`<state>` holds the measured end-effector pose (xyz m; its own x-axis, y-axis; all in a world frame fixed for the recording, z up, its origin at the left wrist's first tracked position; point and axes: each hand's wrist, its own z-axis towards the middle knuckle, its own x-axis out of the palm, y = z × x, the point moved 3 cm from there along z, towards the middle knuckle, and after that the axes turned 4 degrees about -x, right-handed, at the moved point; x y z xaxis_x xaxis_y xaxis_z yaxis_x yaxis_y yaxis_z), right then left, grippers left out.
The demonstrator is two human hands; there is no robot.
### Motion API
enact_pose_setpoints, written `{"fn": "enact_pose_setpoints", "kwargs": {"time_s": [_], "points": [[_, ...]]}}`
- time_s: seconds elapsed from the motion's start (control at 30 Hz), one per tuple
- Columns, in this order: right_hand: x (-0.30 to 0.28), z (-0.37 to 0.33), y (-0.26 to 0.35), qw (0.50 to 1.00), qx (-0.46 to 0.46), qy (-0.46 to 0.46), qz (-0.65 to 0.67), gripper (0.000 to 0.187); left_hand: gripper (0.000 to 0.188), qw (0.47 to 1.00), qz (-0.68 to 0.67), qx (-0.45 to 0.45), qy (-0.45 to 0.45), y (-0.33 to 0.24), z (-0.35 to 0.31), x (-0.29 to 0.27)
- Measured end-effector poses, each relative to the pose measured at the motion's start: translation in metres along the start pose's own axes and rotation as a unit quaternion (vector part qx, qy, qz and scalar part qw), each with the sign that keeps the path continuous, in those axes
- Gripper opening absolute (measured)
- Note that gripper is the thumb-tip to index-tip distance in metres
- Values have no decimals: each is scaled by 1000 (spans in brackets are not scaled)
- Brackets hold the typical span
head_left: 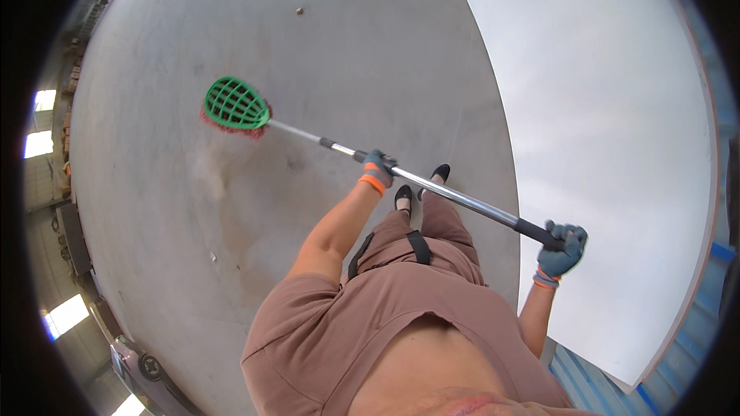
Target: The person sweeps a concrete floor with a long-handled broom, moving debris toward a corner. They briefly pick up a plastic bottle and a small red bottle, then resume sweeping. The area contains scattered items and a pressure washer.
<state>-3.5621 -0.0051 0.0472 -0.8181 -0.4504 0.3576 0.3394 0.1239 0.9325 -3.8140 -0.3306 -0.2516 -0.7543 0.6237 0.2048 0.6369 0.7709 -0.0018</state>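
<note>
A long-handled duster with a green slatted oval head [235,104] and reddish fringe reaches out to my left, its head over the grey floor. Its silver telescopic pole [455,196] slants across in front of my body. My left hand [377,169], in a grey glove with an orange cuff, is wrapped round the black joint midway along the pole. At the pole's other end, my right hand [563,249], gloved alike, is closed round the black grip, in front of the large white panel as I look down.
A large white panel [609,131] spans the right side, with blue ribbed material [593,377] along its edge. Small bits of debris [300,11] lie on the grey floor [370,46]. A parked car [150,370] and stacked items line the far left.
</note>
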Motion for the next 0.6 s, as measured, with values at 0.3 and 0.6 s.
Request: {"fn": "enact_pose_setpoints", "kwargs": {"time_s": [0.3,0.6], "points": [[-170,26,113,969,-160,-179,-51,12,7,964,252,-84,20,210,-39,128],[-190,-57,258,869,-311,-310,-229,9,8,884,450,-129,13,365,-102,146]]}}
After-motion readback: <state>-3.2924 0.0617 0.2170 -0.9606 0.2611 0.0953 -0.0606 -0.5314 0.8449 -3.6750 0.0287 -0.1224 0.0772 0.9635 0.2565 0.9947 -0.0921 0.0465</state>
